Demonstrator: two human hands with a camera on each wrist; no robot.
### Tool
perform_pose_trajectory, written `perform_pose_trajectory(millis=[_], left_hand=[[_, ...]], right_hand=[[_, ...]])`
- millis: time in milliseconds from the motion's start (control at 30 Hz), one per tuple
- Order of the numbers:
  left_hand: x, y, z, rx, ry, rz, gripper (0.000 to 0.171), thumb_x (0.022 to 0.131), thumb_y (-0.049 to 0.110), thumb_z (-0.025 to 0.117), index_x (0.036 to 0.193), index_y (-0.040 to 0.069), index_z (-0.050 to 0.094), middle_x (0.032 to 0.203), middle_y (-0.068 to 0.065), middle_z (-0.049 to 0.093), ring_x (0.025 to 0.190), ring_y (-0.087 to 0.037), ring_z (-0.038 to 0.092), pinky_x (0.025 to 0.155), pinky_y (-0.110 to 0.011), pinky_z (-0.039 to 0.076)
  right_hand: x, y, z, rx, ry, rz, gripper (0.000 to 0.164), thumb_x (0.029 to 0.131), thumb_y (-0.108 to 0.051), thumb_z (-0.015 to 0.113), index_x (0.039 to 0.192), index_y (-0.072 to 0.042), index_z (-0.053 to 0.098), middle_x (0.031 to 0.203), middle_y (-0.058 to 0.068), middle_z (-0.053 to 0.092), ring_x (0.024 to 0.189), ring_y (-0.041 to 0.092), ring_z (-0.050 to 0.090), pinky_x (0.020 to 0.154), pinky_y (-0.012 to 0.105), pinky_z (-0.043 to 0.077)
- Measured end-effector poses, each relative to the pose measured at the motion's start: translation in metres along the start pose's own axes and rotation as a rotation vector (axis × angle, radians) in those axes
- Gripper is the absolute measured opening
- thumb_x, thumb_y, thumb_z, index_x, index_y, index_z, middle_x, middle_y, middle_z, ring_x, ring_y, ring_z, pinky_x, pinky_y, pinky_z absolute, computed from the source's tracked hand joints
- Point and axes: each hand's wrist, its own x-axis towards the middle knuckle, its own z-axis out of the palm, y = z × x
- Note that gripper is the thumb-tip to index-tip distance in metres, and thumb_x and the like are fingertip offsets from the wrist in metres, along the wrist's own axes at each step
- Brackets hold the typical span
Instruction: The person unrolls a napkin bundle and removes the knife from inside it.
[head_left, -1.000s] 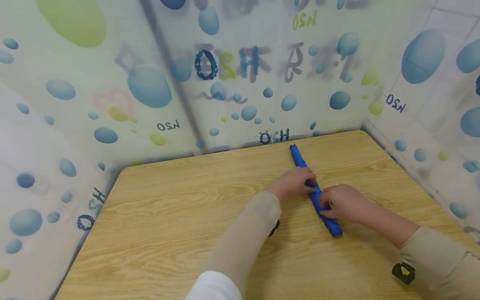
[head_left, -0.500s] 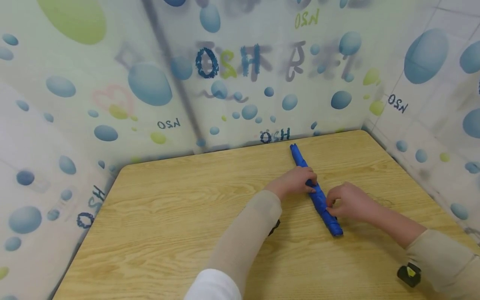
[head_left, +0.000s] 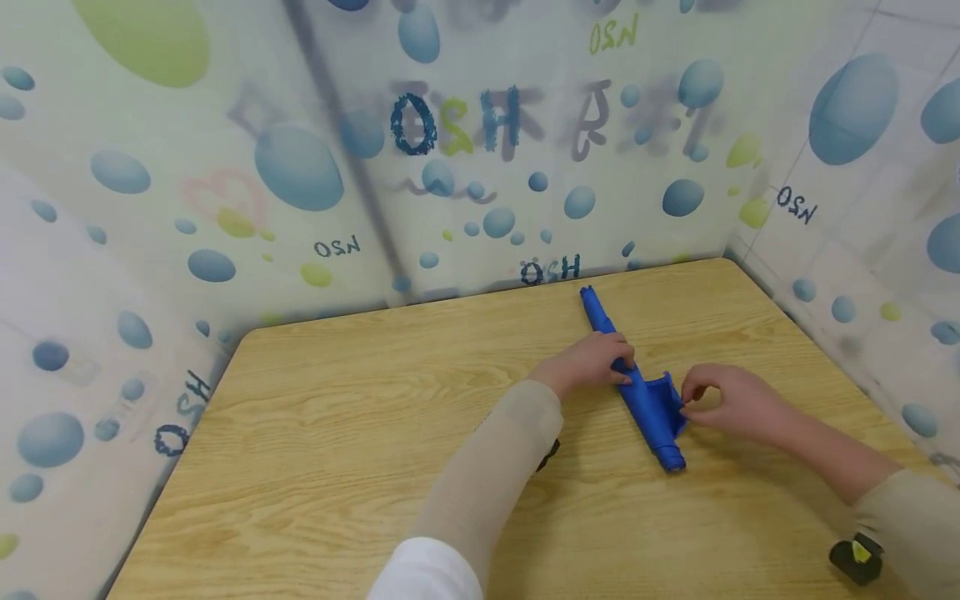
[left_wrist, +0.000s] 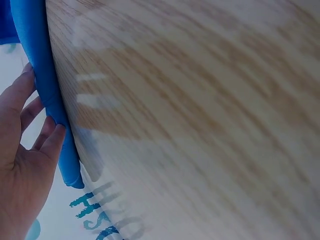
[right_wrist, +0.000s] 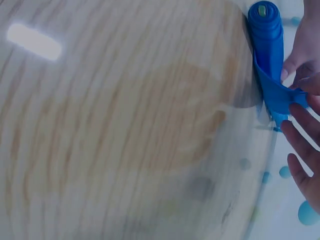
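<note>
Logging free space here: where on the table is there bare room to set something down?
Widest: left of the left sleeve, out to the table's left edge. Smaller: beyond the right hand, toward the far right corner. Crowded: around the blue roll, its loose flap and the left hand.

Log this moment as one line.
left hand: holds blue roll | right hand: pinches roll's flap | roll: on table, partly unrolled

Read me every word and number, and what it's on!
"H2O", big, mirrored: back wall.
"H2O", small, mirrored: back wall.
"N2O", green, mirrored: back wall.
"N2O", dark, mirrored: back wall.
"H2O", mirrored, tilted: left wall.
"N2O", mirrored: right wall.
Faint grey shapes on back wall: too blurred.
Black wrist device: mark too small.
Blue roll: none readable.
</note>
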Motion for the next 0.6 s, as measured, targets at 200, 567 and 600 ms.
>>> perform_pose_trajectory(millis=[200, 567, 600], left_hand=[[-0.001, 0.000, 0.001, 0.006, 0.000, -0.002, 0.030, 0.096, 0.037, 0.061, 0.119, 0.017, 0.065, 0.120, 0.004, 0.057, 0.110, -0.008, 0.051, 0.101, -0.022, 0.032], [-0.001, 0.003, -0.005, 0.048, -0.046, -0.032, 0.031, 0.098, 0.036, 0.058, 0.123, 0.018, 0.063, 0.119, 0.003, 0.055, 0.109, -0.010, 0.051, 0.098, -0.020, 0.037], [-0.001, 0.004, -0.006, 0.047, -0.051, -0.036, 0.032, 0.098, 0.037, 0.058, 0.123, 0.019, 0.063, 0.118, 0.003, 0.055, 0.108, -0.010, 0.051, 0.097, -0.020, 0.038]], right_hand=[[-0.001, 0.007, -0.008, -0.066, 0.072, -0.024, 0.028, 0.071, -0.011, 0.086, 0.084, -0.016, 0.063, 0.084, -0.008, 0.059, 0.078, 0.014, 0.055, 0.068, 0.036, 0.050], [0.015, 0.018, 0.000, -0.129, -0.094, -0.099, 0.019, 0.077, -0.021, 0.083, 0.092, -0.013, 0.074, 0.095, -0.003, 0.061, 0.086, 0.022, 0.060, 0.074, 0.042, 0.051], [0.015, 0.019, 0.002, -0.139, -0.100, -0.106, 0.021, 0.077, -0.022, 0.083, 0.093, -0.012, 0.074, 0.097, 0.000, 0.062, 0.088, 0.024, 0.061, 0.075, 0.044, 0.051]])
